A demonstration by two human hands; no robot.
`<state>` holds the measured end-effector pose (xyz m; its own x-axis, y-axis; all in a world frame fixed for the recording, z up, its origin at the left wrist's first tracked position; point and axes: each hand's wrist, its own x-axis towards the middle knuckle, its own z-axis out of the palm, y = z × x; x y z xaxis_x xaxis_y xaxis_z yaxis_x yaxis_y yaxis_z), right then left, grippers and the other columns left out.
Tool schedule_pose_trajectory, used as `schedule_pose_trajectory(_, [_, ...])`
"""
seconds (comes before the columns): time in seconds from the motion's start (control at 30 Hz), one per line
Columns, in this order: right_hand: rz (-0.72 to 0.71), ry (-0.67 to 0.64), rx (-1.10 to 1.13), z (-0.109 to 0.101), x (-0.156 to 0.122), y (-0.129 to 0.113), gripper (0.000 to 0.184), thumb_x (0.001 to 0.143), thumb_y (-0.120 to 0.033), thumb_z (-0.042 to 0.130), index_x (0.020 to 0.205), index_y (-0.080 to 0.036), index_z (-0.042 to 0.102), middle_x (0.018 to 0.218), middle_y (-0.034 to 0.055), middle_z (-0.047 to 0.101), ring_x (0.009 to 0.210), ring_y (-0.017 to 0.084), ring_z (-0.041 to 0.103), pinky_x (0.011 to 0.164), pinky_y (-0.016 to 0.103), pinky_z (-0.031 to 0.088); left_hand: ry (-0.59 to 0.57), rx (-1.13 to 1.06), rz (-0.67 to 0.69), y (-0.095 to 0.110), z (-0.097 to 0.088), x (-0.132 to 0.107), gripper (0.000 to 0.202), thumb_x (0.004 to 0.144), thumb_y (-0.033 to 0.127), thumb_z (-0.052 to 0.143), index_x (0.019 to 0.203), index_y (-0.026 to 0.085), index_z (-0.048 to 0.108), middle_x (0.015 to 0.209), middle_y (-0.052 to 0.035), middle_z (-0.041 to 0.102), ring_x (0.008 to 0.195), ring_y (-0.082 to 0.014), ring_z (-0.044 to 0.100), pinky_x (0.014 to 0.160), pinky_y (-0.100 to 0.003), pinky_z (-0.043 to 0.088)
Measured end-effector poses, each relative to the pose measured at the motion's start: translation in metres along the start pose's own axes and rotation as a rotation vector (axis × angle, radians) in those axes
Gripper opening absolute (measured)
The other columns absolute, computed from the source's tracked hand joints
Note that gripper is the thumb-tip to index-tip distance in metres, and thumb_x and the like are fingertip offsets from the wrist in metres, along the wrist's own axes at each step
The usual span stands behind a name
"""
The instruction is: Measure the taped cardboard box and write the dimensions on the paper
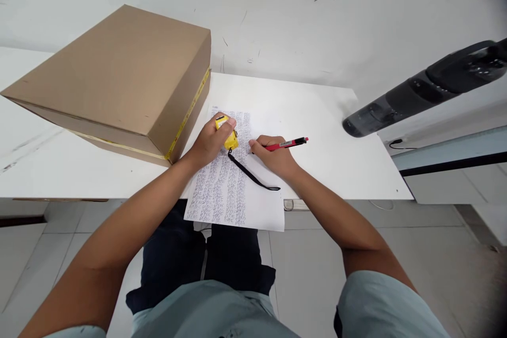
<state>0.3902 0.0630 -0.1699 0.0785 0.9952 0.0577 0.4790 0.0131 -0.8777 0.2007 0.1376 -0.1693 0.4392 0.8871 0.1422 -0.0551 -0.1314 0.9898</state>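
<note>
My left hand (209, 140) is closed around a yellow tape measure (230, 141), holding it over a sheet of paper (264, 206). From the tape measure a black wrist strap (253, 177) trails across the page. Between the fingers of my right hand (273, 157) is a red and black pen (287, 143), its back end pointing right. Its tip is hidden by my fingers near the written columns. Dense rows of handwriting fill the left and middle of the sheet, whose lower edge hangs over the table's front.
A large cardboard box (119, 68) with yellow tape stands on the white table (317, 116) at the left, close to my left forearm. A black cylindrical device (415, 92) juts in from the right. Behind the table rises a marked white wall (277, 21).
</note>
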Motion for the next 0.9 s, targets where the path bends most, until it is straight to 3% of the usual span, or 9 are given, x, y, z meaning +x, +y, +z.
schedule_pose_trajectory(0.33, [0.004,0.038,0.010,-0.0007,-0.0024,-0.0016,0.049,0.084,-0.050,0.063,0.051,-0.024,0.039,0.051,-0.0043,0.037,0.054,0.012,0.033,0.053,0.030,0.026,-0.008,0.013,0.012,-0.0026,0.0007,-0.0003,0.035,0.095,0.055,0.056,0.092,0.020,0.058,0.073,0.0028,0.047,0.066,-0.0136,0.048,0.068,-0.029,0.044])
schedule_pose_trajectory(0.73, [-0.007,0.036,0.009,0.0003,-0.0020,-0.0024,0.045,0.084,-0.052,0.062,0.053,-0.022,0.050,0.051,-0.0030,0.044,0.054,0.012,0.037,0.053,0.030,0.028,-0.030,0.024,0.030,-0.0031,0.0002,-0.0006,0.035,0.095,0.056,0.055,0.092,0.021,0.058,0.074,0.0028,0.048,0.067,-0.0138,0.048,0.068,-0.029,0.043])
schedule_pose_trajectory(0.9, [-0.006,0.082,-0.005,0.0000,-0.0024,-0.0027,0.045,0.084,-0.050,0.061,0.052,-0.023,0.046,0.051,-0.0036,0.042,0.054,0.012,0.036,0.053,0.030,0.029,-0.031,0.023,0.016,-0.0040,0.0004,0.0002,0.038,0.094,0.059,0.055,0.093,0.021,0.057,0.074,0.0030,0.049,0.066,-0.0138,0.049,0.068,-0.029,0.044])
